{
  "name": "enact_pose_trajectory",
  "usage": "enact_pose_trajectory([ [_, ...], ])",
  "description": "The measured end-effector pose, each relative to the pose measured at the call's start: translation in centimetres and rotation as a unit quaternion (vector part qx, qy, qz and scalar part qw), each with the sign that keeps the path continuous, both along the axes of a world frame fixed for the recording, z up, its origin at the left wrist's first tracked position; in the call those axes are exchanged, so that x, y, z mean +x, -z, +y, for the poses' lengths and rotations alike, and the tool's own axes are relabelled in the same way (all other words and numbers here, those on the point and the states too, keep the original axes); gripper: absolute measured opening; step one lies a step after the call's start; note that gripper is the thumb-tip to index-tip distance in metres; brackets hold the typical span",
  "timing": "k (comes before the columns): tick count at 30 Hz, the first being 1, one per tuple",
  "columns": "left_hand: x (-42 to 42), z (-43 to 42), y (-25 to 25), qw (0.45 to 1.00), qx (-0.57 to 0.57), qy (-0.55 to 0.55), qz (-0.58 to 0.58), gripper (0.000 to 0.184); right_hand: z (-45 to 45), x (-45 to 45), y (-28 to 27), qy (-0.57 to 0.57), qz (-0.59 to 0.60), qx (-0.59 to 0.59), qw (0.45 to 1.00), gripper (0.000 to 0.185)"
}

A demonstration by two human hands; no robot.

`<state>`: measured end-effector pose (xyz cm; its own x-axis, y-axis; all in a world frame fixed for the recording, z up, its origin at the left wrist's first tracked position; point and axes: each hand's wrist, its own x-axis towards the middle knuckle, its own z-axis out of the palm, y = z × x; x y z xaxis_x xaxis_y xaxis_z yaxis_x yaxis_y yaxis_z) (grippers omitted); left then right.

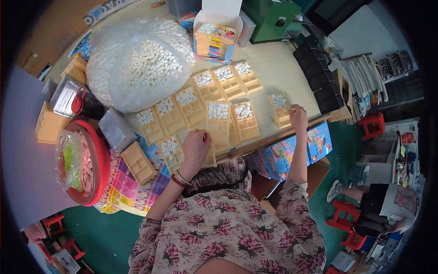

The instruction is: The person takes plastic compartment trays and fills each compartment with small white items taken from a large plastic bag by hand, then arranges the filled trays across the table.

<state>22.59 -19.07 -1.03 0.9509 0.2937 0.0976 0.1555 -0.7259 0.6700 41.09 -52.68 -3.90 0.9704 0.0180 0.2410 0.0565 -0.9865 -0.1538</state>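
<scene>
Several pale yellow divided trays stand on the table, each with small white pieces in one compartment. My left hand (197, 144) is over the front trays, fingers bent, beside a tray (218, 129) that lies on top of others. Whether it grips anything is hidden. At the right, my right hand (298, 116) touches the right edge of a separate tray (279, 111), its fingers pinched together. A large clear bag (150, 59) full of white pieces lies behind the trays at the left.
An open box (218, 39) with packed trays stands at the back. Black bins (315, 68) line the right edge. A red basin (98, 160) and a dark cup (86, 104) are at the left. Blue boxes (278, 157) sit below the table. Another person (388, 201) is at the far right.
</scene>
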Motion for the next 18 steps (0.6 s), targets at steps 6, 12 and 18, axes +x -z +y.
enact_pose_trajectory([
  [6, 1.2, 0.1, 0.3, 1.0, -0.013, 0.0, 0.006, 0.016, 1.7, -0.7, 0.8, -0.076, 0.043, 0.118, 0.989, 0.016],
  [12, 2.6, 0.3, 0.1, 1.0, -0.018, -0.003, 0.023, 0.017, 6.0, -3.2, 0.9, -0.114, 0.02, 0.146, 0.983, 0.015],
  [18, 3.6, -0.6, -0.5, 0.999, -0.047, -0.009, 0.013, 0.015, 10.2, -4.4, -2.3, -0.12, -0.051, 0.239, 0.962, 0.016],
])
